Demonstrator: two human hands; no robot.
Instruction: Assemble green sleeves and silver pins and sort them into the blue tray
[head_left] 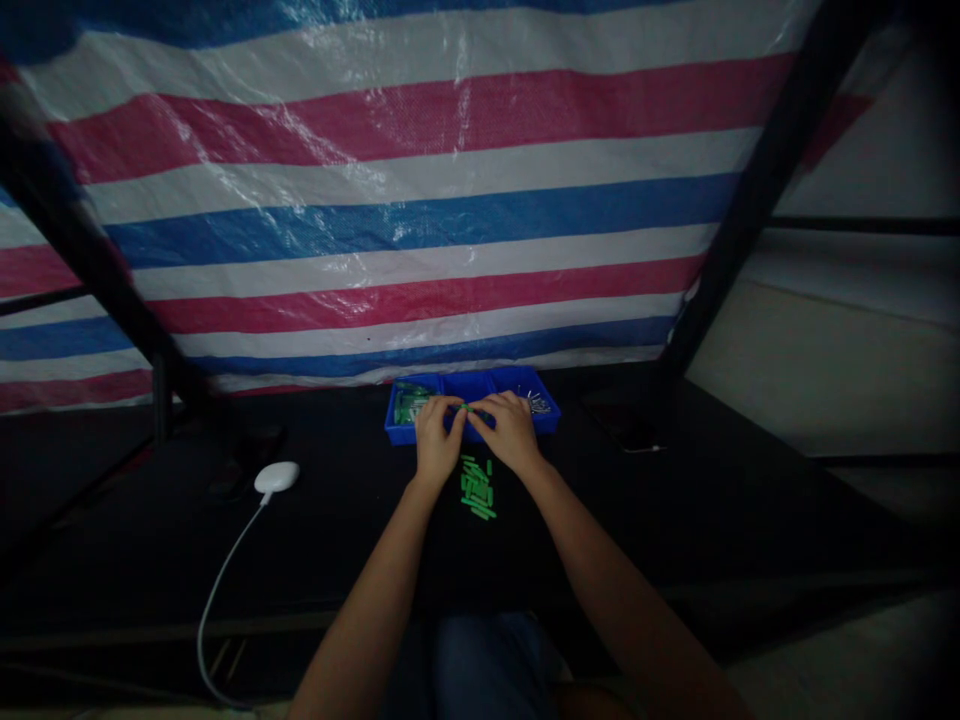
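My left hand [437, 436] and my right hand [511, 430] meet fingertip to fingertip over the front of a blue divided tray [465, 385]. Pinched between them is a small green piece [464, 407], too small to make out in detail. Green and pale pieces [409, 402] fill the tray's left compartment. Thin silvery pieces [536, 403] lie in the right one. Below my hands, a loose pile of short green sticks [478, 487] rests on the black table. My fingers hide part of the tray's middle.
On the black table [337, 560] a white rounded device [277, 476] with a cable lies to the left. A dark phone [626, 427] with a cable plugged in is at the right. Behind hangs a striped plastic sheet [420, 230] between dark slanted posts.
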